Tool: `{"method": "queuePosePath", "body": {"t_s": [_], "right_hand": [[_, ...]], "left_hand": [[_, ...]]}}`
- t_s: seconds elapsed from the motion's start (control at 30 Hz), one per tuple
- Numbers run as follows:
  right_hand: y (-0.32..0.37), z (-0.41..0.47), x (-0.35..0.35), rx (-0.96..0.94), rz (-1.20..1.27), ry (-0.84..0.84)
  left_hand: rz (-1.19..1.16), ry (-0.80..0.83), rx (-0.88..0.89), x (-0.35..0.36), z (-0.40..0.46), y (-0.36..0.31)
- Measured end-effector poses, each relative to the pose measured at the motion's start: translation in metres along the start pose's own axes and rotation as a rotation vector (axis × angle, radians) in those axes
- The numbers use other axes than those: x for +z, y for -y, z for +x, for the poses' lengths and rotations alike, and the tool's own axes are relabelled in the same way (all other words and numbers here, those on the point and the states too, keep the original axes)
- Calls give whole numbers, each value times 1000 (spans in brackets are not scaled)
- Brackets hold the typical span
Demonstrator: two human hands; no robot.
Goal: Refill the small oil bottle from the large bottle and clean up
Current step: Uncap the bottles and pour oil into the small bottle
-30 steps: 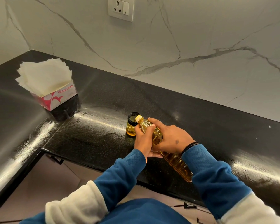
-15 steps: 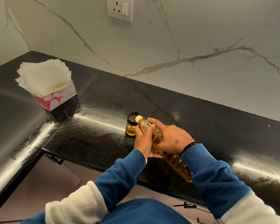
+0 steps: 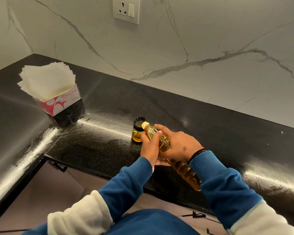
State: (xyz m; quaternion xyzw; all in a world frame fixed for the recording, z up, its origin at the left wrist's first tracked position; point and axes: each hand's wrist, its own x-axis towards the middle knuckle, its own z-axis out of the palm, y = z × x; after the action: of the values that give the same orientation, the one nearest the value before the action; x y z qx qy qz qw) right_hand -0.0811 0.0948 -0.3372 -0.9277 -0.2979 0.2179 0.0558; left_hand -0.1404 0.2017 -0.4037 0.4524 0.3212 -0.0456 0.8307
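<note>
The black stone L-shaped counter (image 3: 210, 122) runs along the white veined marble wall (image 3: 210, 56). The small glass oil jar (image 3: 137, 133) stands mid-counter. Just right of it, the large clear plastic oil bottle (image 3: 185, 170) lies tilted, its mouth at the jar's rim. The left hand (image 3: 149, 148) and right hand (image 3: 178, 145) wrap its neck end. Far left stands the pink-and-white cardboard tissue box (image 3: 61, 102); the white wall socket (image 3: 126, 10) sits above.

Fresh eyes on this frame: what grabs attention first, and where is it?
Centre of the black counter: both hands grip the large bottle of golden oil, tipped so its yellow neck sits at the mouth of the small open jar, the left hand near the neck, the right hand over the body. At the left corner stands a pink-and-white tissue box stuffed with napkins.
</note>
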Motion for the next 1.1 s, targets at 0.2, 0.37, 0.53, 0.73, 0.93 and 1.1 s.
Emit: {"method": "queuePosePath", "body": {"t_s": [0.2,0.37,0.53,0.73,0.93,1.1], "right_hand": [[1,0,-1,1,1,9],[1,0,-2,2,1,15],[1,1,-2,3,-8,11],[0,2,-1,2,-11,19],[0,3,-1,12,-12,21],[-1,2,-2,10,-6,23]], "left_hand": [[1,-2,-6,-1,1,0],[-4,-6,-19,-1,2,0],[-10,0,-22,0,3,0],[-7,-1,-21,-1,5,1],[9,3,-21,0,5,0],[13,7,-20,0,5,0]]}}
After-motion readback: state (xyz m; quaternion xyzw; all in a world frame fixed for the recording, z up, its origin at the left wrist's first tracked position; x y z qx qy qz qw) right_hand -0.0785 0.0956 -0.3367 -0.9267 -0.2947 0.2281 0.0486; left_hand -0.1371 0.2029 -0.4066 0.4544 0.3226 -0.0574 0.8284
